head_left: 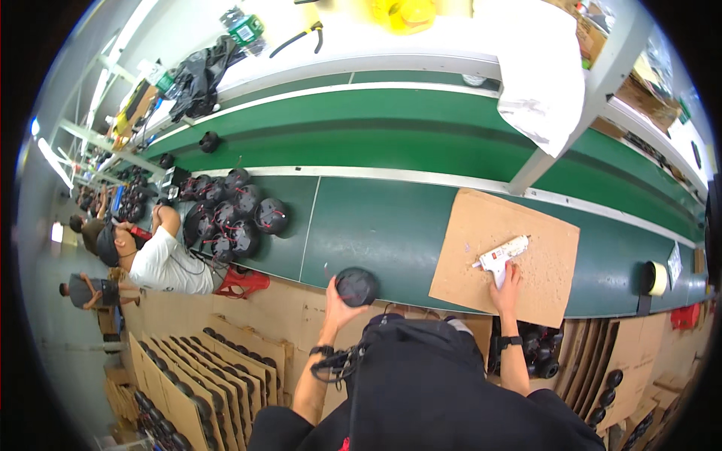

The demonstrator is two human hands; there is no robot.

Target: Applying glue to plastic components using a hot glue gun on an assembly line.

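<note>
One round black part (356, 287) in the left hand (336, 307), one glue gun (505, 253) in the right hand (507, 289)

From my remote seat, I see the gun well to the right of the black part, with bare green worktop (398, 248) and some cardboard (464, 218) between them. Its long axis slants: the nozzle points left and slightly toward the wearer, roughly to the black part's side, while the back end aims away to the right. My right hand is nearer the gun, its fingers wrapped around the handle over the cardboard sheet; I cannot tell whether the gun touches the sheet. My left hand curves around the black part's near side, at the worktop's near edge. Small print marks the gun's white barrel, too tiny for me to read; a bottle (245, 28) at the back wears a green label.
</note>
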